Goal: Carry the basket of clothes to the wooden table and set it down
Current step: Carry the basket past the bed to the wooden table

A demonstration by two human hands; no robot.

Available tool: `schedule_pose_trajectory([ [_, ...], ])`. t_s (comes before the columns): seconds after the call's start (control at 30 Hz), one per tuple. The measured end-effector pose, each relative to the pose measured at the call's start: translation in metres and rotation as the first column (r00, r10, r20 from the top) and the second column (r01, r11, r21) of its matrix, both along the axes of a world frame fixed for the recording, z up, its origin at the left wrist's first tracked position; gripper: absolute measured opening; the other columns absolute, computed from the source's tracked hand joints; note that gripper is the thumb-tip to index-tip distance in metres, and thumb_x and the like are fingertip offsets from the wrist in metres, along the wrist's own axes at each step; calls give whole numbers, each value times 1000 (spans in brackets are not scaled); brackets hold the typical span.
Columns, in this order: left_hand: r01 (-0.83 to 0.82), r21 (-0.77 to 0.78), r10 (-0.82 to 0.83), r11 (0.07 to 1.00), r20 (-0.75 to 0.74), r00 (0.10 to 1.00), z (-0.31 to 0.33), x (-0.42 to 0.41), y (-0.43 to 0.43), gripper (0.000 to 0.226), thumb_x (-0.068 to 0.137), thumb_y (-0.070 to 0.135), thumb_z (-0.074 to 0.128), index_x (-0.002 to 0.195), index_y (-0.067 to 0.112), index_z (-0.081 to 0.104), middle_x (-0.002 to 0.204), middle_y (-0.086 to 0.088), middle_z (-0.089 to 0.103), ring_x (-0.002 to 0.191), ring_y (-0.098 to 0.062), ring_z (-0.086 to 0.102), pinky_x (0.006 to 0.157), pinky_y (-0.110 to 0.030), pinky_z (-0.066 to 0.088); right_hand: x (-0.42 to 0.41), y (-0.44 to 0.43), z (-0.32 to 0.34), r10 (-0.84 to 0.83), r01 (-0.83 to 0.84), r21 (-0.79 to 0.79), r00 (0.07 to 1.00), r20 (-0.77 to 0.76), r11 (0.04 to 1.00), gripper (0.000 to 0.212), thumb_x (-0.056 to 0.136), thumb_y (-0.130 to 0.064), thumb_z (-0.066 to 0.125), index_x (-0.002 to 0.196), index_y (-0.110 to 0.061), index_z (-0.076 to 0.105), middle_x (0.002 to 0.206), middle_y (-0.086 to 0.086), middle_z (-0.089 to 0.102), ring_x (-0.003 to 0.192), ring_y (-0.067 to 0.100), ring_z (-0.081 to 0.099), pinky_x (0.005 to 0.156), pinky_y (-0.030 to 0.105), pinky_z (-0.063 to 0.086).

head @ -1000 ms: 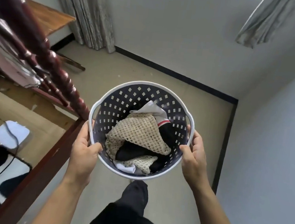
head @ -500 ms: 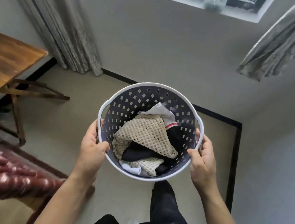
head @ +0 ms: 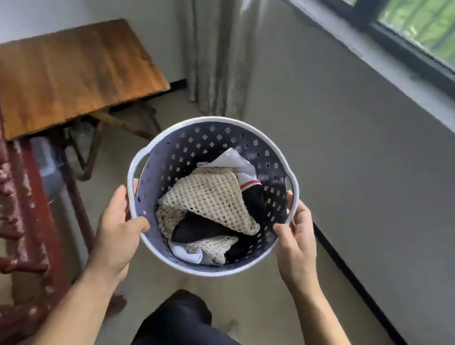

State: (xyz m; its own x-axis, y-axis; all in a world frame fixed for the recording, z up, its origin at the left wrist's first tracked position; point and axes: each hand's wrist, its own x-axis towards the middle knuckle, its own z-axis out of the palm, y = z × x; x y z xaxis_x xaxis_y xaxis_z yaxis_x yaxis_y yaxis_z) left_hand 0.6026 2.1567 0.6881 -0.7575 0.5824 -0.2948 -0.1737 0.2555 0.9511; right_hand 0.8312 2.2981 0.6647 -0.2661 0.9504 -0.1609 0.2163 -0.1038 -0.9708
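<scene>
Basket (head: 189, 151): held in the air over the floor, near the table's right corner but not above it; not yet set down.
Left hand (head: 119, 228): curled round the near-left rim, thumb inside, fingers outside, likely taking half the load.
Right hand (head: 297, 245): gripping the near-right rim the same way, opposite the left, probably to keep the rim level.
Clothes (head: 212, 199): heaped loose at the bottom, well below the rim, so unlikely to spill.
Table (head: 76, 70): ahead and left; a swing leftward, then lowering, probably needed.
Rail (head: 21, 177): carved red wood along the left, perhaps why the basket is kept right.
</scene>
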Motion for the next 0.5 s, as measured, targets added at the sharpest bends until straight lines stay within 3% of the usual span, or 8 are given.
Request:
schedule_pose_trajectory([
  [0.2, -206, -29, 206, 978, 5, 979, -23, -89, 58, 71, 79, -24, 46, 99, 40, 70, 92, 16, 76, 89, -11, 65, 88, -36, 49, -124, 104, -19, 231, -231, 8, 973, 20, 973, 56, 78, -9, 51, 132, -22, 58, 118, -17, 70, 115, 12, 65, 103, 46, 53],
  [0.37, -243, -54, 245, 968, 21, 969, -11, -177, 123, 75, 81, -24, 45, 101, 45, 67, 86, 31, 75, 78, 10, 67, 84, -32, 50, -216, 172, -8, 269, -269, -5, 963, 35, 963, 57, 77, -10, 50, 131, -22, 58, 116, -13, 71, 108, -1, 65, 102, 38, 53],
  [0.5, -233, -32, 233, 972, -4, 972, 5, -238, 181, 79, 80, -25, 45, 105, 48, 64, 92, 35, 75, 83, 15, 67, 86, -31, 50, -275, 226, 0, 258, -258, 9, 966, 2, 966, 55, 77, -8, 52, 130, -23, 58, 112, -14, 71, 109, 5, 65, 101, 39, 53],
])
